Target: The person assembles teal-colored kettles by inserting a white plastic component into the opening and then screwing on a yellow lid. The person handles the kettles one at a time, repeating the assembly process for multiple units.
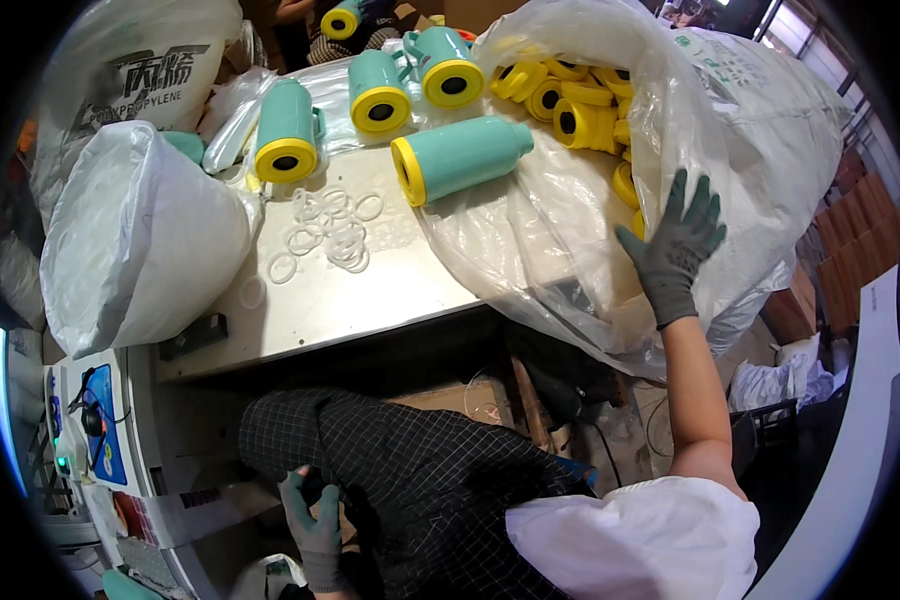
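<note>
My right hand (675, 245), in a grey-green glove, is open with fingers spread against the side of a clear plastic bag (530, 240). Yellow plastic parts (585, 115) fill the bag's mouth, left of that hand. My left hand (315, 525), also gloved, is low beside my checked trousers. Its fingers are bent around something dark that I cannot make out. On the white table (390, 265), a teal flask body (470, 155) with a yellow base ring lies on its side. Three more teal flasks (288, 125) lie along the far side, bases facing me. Several white rings (335, 230) lie loose nearby.
An opened white sack (140, 240) stands on the table's left, with a printed sack (135, 70) behind it. Beyond the table another person is near a teal-and-yellow flask (340, 20). A large white sack (770, 130) is at right. Equipment (105, 425) stands lower left.
</note>
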Available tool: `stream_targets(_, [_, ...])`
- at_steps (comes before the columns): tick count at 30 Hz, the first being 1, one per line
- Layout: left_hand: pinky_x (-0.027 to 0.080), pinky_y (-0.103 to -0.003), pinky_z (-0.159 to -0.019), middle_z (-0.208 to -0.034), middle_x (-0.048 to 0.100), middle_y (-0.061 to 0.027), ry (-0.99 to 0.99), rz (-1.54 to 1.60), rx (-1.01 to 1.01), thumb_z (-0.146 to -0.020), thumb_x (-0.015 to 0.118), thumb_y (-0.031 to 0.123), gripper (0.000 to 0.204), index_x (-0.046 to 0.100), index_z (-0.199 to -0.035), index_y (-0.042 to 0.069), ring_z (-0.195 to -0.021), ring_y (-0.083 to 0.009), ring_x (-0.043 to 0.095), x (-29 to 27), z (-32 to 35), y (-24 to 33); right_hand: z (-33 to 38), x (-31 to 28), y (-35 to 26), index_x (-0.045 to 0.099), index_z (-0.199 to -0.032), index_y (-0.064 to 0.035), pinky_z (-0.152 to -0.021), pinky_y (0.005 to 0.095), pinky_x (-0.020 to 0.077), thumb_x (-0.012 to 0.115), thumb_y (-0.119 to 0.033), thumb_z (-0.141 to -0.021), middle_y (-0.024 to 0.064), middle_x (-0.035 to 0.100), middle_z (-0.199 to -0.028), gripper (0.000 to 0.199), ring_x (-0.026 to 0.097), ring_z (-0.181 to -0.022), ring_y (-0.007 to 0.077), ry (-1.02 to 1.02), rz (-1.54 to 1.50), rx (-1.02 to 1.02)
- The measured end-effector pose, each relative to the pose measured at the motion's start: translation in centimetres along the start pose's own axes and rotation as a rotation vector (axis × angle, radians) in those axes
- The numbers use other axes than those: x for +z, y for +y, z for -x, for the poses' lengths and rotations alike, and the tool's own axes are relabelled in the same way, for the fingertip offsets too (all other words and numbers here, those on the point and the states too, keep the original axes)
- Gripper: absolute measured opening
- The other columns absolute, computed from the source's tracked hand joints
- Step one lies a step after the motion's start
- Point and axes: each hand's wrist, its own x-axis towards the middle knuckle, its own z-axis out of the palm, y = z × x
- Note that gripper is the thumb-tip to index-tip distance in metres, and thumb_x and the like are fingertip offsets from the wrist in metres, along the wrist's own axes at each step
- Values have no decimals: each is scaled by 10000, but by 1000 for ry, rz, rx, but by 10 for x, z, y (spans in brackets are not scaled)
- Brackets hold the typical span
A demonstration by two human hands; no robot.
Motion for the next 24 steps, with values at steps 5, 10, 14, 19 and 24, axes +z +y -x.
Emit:
stream_targets(5, [538,-368,-956,-1271,598,-114,118,52,-77,-921,713,62,405,602,-1307,9,-1090,-225,630,14,13,-28,6,151,111,204,-1676,-130,-1025,445,537,825,-295,-781,245,477,-1553,1102,647,-1223,419,-148,-299,451])
stream_targets(10, [520,-288,-685,-1052,641,-73,74,184,-294,-948,707,89,382,592,-1295,-20,-829,-117,606,22,25,-68,-147,208,183,691,-1090,28,-814,370,526,651,-188,-916,140,702,-975,281,668,-890,266,172,-1175,463])
stream_targets(14, [474,-317,-627,-863,610,-40,180,293,-296,-970,705,142,260,634,-1155,-26,-716,-122,574,22,8,-113,-214,35,97,695,-918,-18,-773,333,491,556,-143,-974,66,648,-854,195,595,-795,185,226,-1220,95])
stream_targets(19, [419,-339,-618,-674,526,-30,-186,-146,-365,-930,752,218,339,550,-748,15,-655,-118,476,2,-67,-48,-103,7,132,653,-868,20,-888,354,473,594,-49,-857,128,616,-803,91,581,-794,249,237,-997,-147])
stream_targets(24, [423,-328,-644,-732,520,-15,-157,-151,-198,-948,750,213,302,573,-801,18,-710,-115,483,-9,-43,-65,-78,10,102,579,-1242,50,-1020,408,481,731,-124,-853,163,668,-1104,453,651,-1050,296,543,-735,242])
